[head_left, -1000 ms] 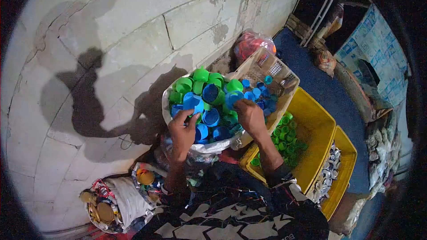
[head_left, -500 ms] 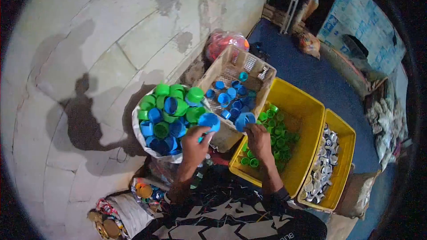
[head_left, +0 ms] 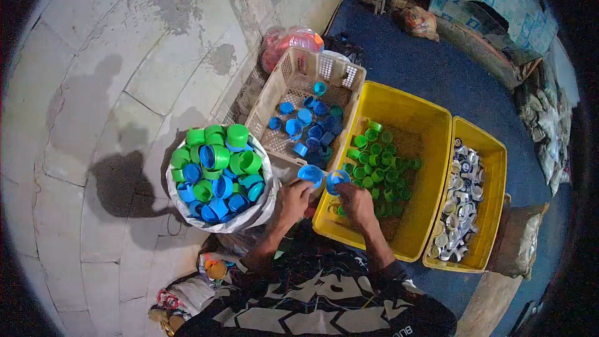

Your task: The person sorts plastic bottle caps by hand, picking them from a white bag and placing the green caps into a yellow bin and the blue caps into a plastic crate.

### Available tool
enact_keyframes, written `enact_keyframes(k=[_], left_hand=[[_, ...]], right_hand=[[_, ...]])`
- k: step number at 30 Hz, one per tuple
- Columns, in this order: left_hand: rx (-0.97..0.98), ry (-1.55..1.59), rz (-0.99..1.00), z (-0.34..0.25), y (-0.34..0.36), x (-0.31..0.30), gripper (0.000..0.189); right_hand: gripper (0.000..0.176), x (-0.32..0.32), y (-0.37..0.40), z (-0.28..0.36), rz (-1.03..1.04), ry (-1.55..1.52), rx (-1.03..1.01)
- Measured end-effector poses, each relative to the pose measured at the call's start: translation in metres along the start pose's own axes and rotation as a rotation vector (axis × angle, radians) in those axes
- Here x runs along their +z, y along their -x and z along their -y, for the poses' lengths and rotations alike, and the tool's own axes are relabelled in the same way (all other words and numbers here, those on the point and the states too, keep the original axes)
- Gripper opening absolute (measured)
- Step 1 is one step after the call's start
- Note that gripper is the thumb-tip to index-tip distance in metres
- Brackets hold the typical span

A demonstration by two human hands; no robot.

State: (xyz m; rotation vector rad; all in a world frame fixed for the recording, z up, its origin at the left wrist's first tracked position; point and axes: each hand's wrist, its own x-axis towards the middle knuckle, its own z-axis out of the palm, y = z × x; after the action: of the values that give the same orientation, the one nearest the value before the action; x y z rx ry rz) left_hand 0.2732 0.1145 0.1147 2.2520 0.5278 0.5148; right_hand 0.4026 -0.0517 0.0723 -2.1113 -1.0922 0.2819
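Note:
My left hand [head_left: 292, 205] is closed on a blue plastic cap [head_left: 310, 175], its round opening facing up. Close beside it, a second blue cap, tilted, is pinched in my right hand [head_left: 358, 205]. The two caps nearly touch, in front of the near edge of a beige crate [head_left: 265, 149]. Inside that crate lie several loose blue caps [head_left: 304, 117]. On the left, a white sack [head_left: 267, 203] is heaped with green caps [head_left: 214, 156] and blue ones.
Right of the crate stands a yellow bin [head_left: 409, 97] with green caps in it. A narrower yellow bin [head_left: 496, 212] holds white and grey caps. A pinkish plastic bag [head_left: 290, 47] sits behind the crate, and a block wall [head_left: 81, 150] runs along the left.
My left hand has moved away from the sack, bringing its blue cap close to the one in my right hand. The camera view has shifted, showing more of the sack and bins.

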Motion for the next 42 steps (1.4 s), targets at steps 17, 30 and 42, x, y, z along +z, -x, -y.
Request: enact_keyframes(k=[17, 30, 42], left_hand=[[-0.063, -0.038, -0.244, 0.005, -0.016, -0.036, 0.008], [-0.197, -0.115, -0.523, 0.029, 0.059, -0.177, 0.021], [-0.153, -0.096, -0.358, 0.058, 0.073, -0.172, 0.023]], right_hand=[[0.035, 0.012, -0.097, 0.016, -0.053, -0.024, -0.024], [0.026, 0.029, -0.141, 0.116, 0.042, -0.072, -0.370], [0.055, 0.070, -0.219, 0.196, 0.187, 0.733, -0.899]])
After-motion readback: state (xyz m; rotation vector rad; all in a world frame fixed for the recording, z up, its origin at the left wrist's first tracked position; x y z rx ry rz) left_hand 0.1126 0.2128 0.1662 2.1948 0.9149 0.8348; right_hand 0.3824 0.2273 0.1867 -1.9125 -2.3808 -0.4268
